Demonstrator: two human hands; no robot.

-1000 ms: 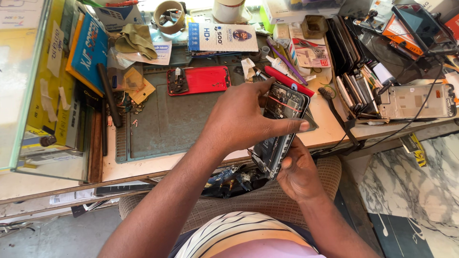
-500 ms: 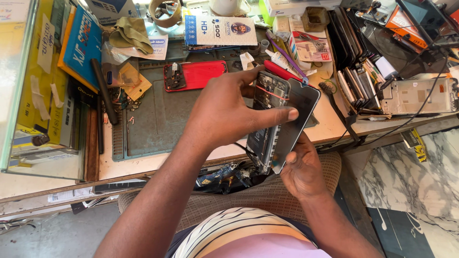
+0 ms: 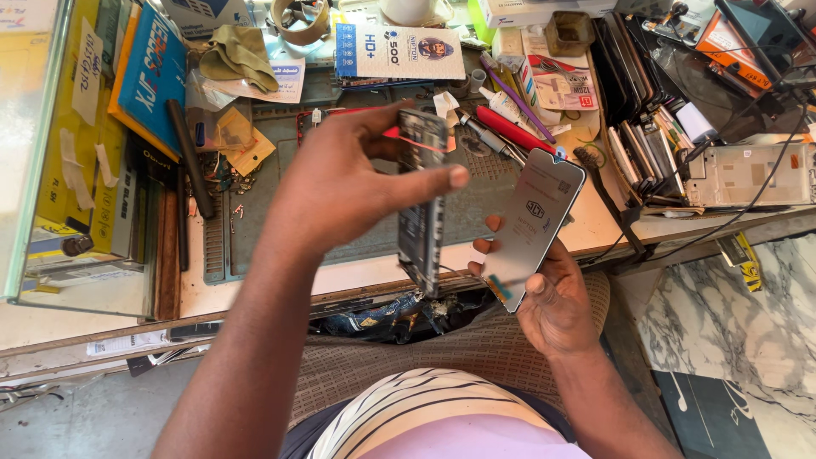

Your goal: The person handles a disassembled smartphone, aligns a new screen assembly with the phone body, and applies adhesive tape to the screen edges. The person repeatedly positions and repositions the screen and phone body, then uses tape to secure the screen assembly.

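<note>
The left hand (image 3: 340, 183) grips an opened phone body (image 3: 422, 204) edge-on above the worktop (image 3: 280, 285). The right hand (image 3: 552, 297) clasps a grey display panel (image 3: 534, 225) just beside it.

grey work mat (image 3: 340, 178) | red screwdriver (image 3: 510, 127) | olive cloth (image 3: 242, 53) | tape roll (image 3: 299, 19) | white phone frame (image 3: 748, 174)

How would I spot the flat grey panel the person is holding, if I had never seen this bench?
Start at the grey-green work mat in the middle of the cluttered bench, then move to its right edge. There the right hand holds up a thin grey panel, tilted, with rounded corners. Unlike the dark opened phone body in the left hand beside it, it is smooth and plain, showing no inner parts.
</note>
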